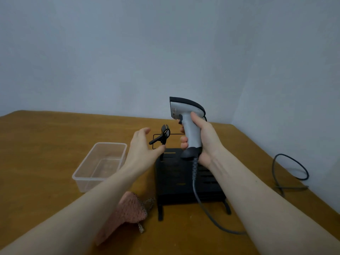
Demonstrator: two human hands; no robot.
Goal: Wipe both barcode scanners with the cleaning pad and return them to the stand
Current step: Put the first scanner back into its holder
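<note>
My right hand [200,138] grips the handle of a grey-and-black barcode scanner [185,115], held upright above the black stand [184,181]. Its coiled grey cable [198,196] hangs down across the stand and off to the right. My left hand [143,146] hovers with fingers spread, just left of the stand's black cradle clip [161,137], holding nothing. The pink cleaning pad [127,216] lies on the table near the stand's front left corner, partly under my left forearm. Only one scanner is in view.
A clear plastic tub [99,166] sits left of the stand on the brown table [46,144]. A dark cable loop [290,170] lies at the table's right edge. A grey wall rises behind the table.
</note>
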